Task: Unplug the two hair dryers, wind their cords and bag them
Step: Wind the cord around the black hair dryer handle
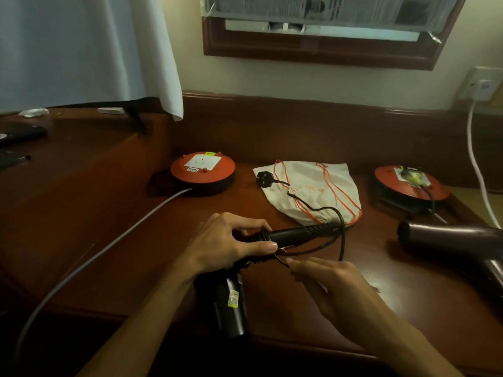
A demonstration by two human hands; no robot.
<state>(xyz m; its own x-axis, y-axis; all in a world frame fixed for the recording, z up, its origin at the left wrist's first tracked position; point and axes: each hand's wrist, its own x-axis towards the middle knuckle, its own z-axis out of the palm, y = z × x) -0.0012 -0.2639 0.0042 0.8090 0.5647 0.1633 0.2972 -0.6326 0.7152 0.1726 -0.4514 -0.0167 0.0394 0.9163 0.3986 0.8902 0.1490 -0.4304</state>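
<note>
Head view: left hand (231, 240) grips the black plastic hair dryer (231, 303) at its handle (296, 232), barrel pointing down toward the person. Right hand (324, 281) pinches a loop of its thin black cord (343, 240) just below the handle. Cord runs beyond both hands over the white cloth drawstring bag (313, 186) to the black plug (265, 177), lying loose. Second dark hair dryer (449, 238) lies right of the right hand, its cord still in the right red round extension reel (408, 183). Left red reel (202, 168) sits beyond the left hand.

Second hair dryer (457, 240) cut by right edge, socket labels unreadable, window top cropped
</note>
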